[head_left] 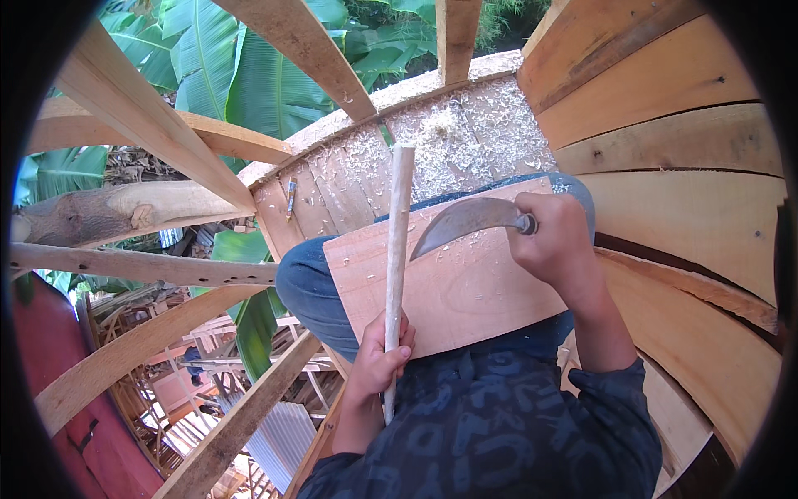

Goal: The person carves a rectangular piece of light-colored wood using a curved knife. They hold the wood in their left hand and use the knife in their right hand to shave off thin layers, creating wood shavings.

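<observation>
My left hand (pixel 385 351) is closed round the lower part of a pale peeled wooden stick (pixel 400 224), which stands up lengthwise away from me. In my right hand (pixel 555 237) is the handle of a curved knife (pixel 465 221) with a broad, dark steel blade. Its tip points left and lies close beside the stick; whether it touches cannot be told. Under both, a flat wooden board (pixel 465 299) rests across my lap, with a few shavings on it. The knife's handle is mostly hidden in my fist.
Wood shavings (pixel 453 145) cover the plank floor ahead. A small marker-like tube (pixel 291 198) lies at its left. Slanting timber posts (pixel 158 125) stand at the left, with a drop beyond them. A plank wall (pixel 682 208) closes the right side. Banana leaves (pixel 274 83) hang outside.
</observation>
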Tool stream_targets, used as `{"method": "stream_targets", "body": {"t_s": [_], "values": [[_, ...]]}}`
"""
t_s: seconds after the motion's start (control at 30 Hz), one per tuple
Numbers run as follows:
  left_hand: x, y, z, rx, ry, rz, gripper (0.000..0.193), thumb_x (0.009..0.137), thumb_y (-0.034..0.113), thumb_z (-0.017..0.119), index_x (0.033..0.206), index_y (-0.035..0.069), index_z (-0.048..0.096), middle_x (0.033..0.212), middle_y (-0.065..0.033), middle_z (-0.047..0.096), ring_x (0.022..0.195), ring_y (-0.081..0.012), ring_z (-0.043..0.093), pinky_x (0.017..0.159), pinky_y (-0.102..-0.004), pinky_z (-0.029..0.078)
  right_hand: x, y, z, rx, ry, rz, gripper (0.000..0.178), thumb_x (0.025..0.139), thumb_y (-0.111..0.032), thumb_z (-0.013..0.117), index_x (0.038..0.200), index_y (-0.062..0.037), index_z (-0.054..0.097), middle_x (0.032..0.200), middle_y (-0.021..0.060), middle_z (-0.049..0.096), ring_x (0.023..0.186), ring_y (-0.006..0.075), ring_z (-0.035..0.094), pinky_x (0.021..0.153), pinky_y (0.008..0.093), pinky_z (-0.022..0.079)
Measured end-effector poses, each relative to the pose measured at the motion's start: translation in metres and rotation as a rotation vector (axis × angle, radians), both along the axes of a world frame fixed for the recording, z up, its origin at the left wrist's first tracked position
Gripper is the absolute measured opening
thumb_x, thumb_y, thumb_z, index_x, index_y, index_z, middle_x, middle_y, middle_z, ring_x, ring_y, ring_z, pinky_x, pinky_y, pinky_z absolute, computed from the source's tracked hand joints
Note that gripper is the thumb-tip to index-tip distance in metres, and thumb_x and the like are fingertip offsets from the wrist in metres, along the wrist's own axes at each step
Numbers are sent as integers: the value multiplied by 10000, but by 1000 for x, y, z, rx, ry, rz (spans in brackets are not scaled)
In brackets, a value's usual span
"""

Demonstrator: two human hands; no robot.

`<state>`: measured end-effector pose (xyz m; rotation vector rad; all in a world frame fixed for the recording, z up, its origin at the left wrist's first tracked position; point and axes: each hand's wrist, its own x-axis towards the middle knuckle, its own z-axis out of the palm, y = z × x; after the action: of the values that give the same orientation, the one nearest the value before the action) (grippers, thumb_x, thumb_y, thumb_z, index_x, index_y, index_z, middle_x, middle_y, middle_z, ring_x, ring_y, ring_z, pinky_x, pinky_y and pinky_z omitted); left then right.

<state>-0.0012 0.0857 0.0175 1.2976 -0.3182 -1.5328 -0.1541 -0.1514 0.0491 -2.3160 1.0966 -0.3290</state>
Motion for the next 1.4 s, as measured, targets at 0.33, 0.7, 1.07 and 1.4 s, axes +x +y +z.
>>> {"method": "stream_targets", "body": {"t_s": [0.33, 0.7, 1.07, 1.4], "values": [[-19, -3, 1, 7, -266, -104, 450, 758, 376, 701, 848, 77, 377, 588, 23, 383, 422, -55, 357, 379, -214, 294, 8, -32, -10, -179, 142, -146, 191, 764, -204, 606, 709, -31, 666, 615, 189, 609, 617, 353, 628, 591, 442, 495], [-13, -5, 1, 8, -323, -105, 462, 756, 406, 692, 847, 73, 385, 588, 18, 401, 427, -44, 365, 370, -206, 283, -2, -6, -1, -83, -24, 0, 123, 741, -177, 623, 738, -82, 701, 648, 158, 630, 635, 353, 630, 601, 434, 506], [-24, -1, 16, 26, -526, -344, 519, 693, 112, 640, 1178, -16, 505, 869, -138, 590, 814, -206, 581, 780, -317, 454, -28, -72, -6, 104, 34, -582, 205, 801, -202, 610, 745, -14, 668, 618, 200, 590, 605, 378, 611, 575, 431, 484], [-22, -14, 26, 70, -797, -206, 377, 712, 146, 684, 997, -13, 495, 751, -177, 626, 696, -272, 663, 637, -338, 495, -18, -12, -4, -81, 61, -116, 173, 776, -191, 617, 681, -55, 667, 621, 187, 599, 625, 385, 613, 602, 447, 497]]}}
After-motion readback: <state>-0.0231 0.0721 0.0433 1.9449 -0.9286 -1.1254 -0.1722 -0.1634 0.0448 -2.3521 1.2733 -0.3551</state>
